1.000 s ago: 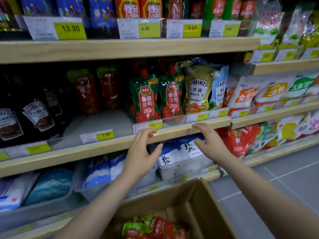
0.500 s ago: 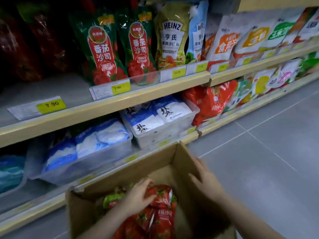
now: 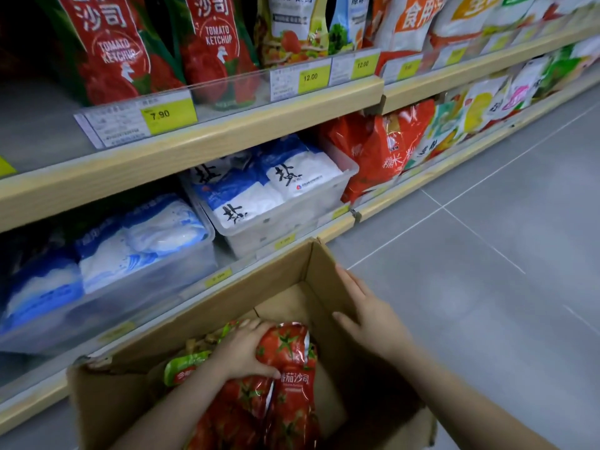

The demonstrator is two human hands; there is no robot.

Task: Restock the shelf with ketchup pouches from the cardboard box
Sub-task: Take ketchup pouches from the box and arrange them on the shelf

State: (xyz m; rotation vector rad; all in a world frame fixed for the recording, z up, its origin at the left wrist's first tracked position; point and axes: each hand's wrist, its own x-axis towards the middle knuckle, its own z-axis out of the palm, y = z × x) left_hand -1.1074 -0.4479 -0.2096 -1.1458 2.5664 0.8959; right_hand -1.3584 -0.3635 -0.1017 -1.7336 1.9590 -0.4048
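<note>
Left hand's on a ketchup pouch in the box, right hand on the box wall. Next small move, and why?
Probably close the left hand on the top ketchup pouch and lift it clear of the cardboard box. Its fingers already wrap the pouch's top edge, the right hand steadies the box wall, and the shelf beside the standing pouches has bare space.

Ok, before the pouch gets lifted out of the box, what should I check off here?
1. Left hand closed over a ketchup pouch: ok.
2. Right hand steadying the cardboard box at its right wall: ok.
3. Only one pouch gripped: cannot tell, pouches overlap.
4. Bare space on the shelf left of the standing ketchup pouches: ok.
5. Price tag reads 7.90: ok.
</note>
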